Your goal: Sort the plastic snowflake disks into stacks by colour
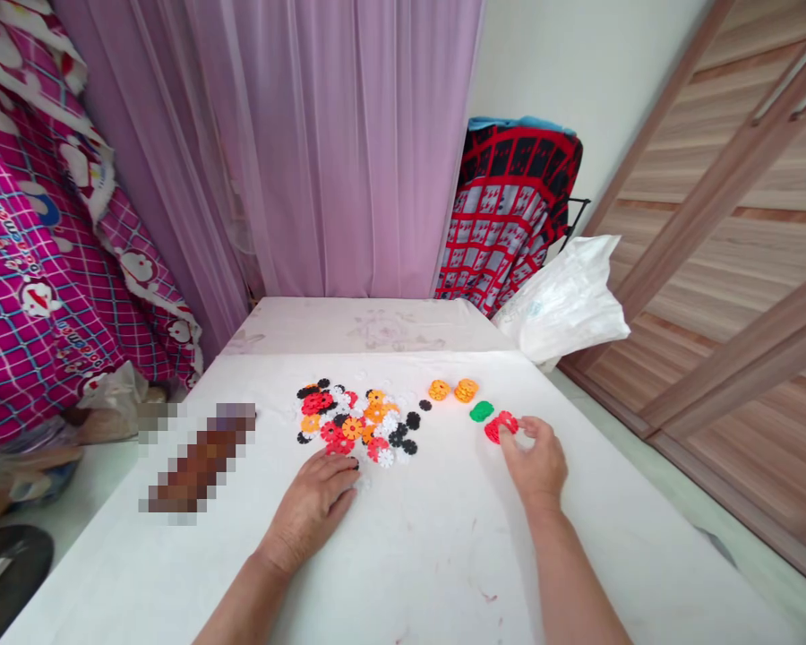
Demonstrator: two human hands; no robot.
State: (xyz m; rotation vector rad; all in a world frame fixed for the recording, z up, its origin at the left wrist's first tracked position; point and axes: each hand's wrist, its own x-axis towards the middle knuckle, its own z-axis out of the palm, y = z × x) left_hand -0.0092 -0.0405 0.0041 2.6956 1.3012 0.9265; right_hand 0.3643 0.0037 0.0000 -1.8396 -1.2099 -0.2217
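A heap of small plastic snowflake discs (355,419) in red, orange, black and white lies on the white table (443,555). My left hand (315,506) rests palm down at the heap's near edge, fingertips touching a red and a black disc. My right hand (535,457) pinches the red stack of discs (501,425) to the right. A green stack (482,411) lies just beyond it, and two orange stacks (453,390) sit further back.
A blurred brown object (198,466) lies on the table's left part. A white plastic bag (564,300) sits at the far right corner. Pink curtains (336,143) hang behind, patterned pink fabric (47,233) on the left, wooden panels (732,242) on the right.
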